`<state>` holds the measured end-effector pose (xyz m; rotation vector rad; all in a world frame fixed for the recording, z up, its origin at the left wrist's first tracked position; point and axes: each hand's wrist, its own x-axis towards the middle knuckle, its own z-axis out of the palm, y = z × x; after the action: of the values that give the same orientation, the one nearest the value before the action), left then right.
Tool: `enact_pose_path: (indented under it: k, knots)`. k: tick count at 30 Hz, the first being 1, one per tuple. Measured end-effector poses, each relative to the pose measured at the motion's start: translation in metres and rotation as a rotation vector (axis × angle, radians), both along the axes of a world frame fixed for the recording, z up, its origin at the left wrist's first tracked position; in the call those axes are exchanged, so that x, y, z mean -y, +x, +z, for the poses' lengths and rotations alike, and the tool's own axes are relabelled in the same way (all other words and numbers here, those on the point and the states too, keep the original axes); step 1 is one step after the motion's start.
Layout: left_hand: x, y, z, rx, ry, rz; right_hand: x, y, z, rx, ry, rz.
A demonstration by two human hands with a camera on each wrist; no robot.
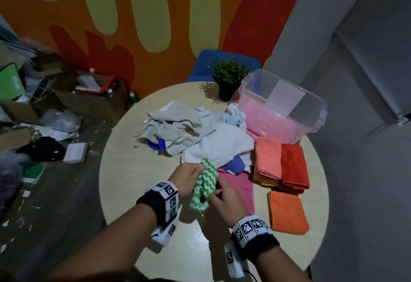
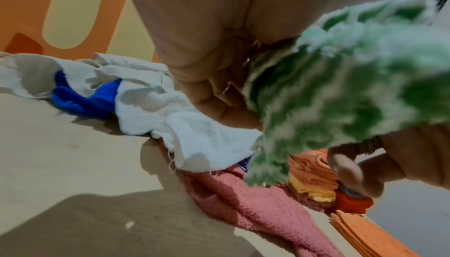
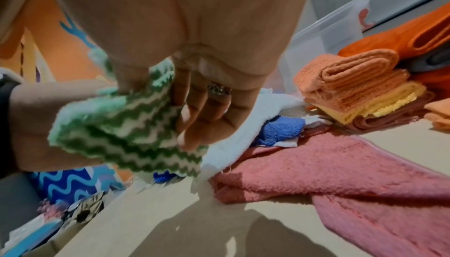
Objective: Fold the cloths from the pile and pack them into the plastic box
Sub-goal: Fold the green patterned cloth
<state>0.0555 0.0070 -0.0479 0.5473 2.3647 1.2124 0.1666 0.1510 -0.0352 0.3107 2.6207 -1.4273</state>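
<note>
A green-and-white zigzag cloth [image 1: 204, 184] hangs above the front of the round table [image 1: 124, 192], held between both hands. My left hand [image 1: 195, 174] pinches its upper end. Lower down, my right hand [image 1: 216, 194] grips its near edge. In the left wrist view the cloth [image 2: 340, 87] bunches under curled fingers [image 2: 219, 97]. In the right wrist view thumb and fingers [image 3: 202, 107] close on the cloth [image 3: 126, 126]. The unfolded pile [image 1: 195, 135] lies just beyond. The clear plastic box [image 1: 315, 124] stands at the back right with pink cloth inside.
A pink towel [image 1: 240, 184] lies flat under my hands. Folded salmon [image 1: 266, 157], red [image 1: 293, 166] and orange [image 1: 287, 212] cloths sit right of it. A potted plant [image 1: 229, 77] stands behind the pile, before a blue chair [image 1: 206, 63]. Cardboard clutter [image 1: 77, 95] covers the floor left.
</note>
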Motion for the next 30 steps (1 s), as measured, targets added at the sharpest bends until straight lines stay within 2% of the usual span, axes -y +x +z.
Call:
enact_pose_path:
  k: [2, 4, 6, 8, 12, 14, 16, 17, 20, 22, 24, 26, 30]
  knots:
    - [-0.001, 0.002, 0.007, -0.044, 0.006, 0.009, 0.001, 0.001, 0.008, -0.059, 0.019, -0.078]
    - [-0.001, 0.003, 0.01, -0.016, 0.032, 0.076, 0.001, 0.004, 0.018, -0.106, -0.067, -0.124]
    - [0.0, 0.005, 0.01, -0.004, 0.018, 0.145, 0.003, 0.006, 0.027, -0.105, -0.202, -0.121]
    - [-0.001, 0.004, 0.009, -0.013, 0.009, 0.143, 0.007, 0.007, 0.033, -0.086, -0.233, -0.106]
    - [0.0, 0.005, 0.02, 0.163, 0.161, -0.013, 0.005, 0.002, 0.028, -0.138, -0.024, -0.15]
    - [0.001, 0.007, 0.026, 0.213, 0.167, -0.158, 0.0, 0.0, 0.029, -0.135, -0.018, -0.196]
    - [0.002, 0.006, 0.025, 0.087, 0.049, -0.258, -0.006, 0.0, 0.033, -0.13, -0.04, -0.235]
    - [0.001, 0.003, 0.023, -0.008, 0.002, -0.256, -0.007, 0.0, 0.038, -0.137, -0.02, -0.244]
    - [0.0, -0.002, 0.026, -0.186, 0.031, -0.136, -0.018, -0.001, 0.043, -0.167, 0.021, -0.26]
    - [0.0, -0.002, 0.034, -0.205, 0.11, -0.066, -0.029, -0.001, 0.042, -0.197, 0.101, -0.284]
    - [-0.001, -0.003, 0.044, -0.137, 0.178, -0.019, -0.04, 0.0, 0.038, -0.202, 0.108, -0.329]
    - [-0.006, -0.003, 0.053, -0.088, 0.217, -0.011, -0.048, 0.002, 0.037, -0.188, 0.077, -0.375]
    - [-0.019, -0.001, 0.072, -0.137, 0.239, -0.08, -0.045, 0.004, 0.046, -0.192, -0.082, -0.378]
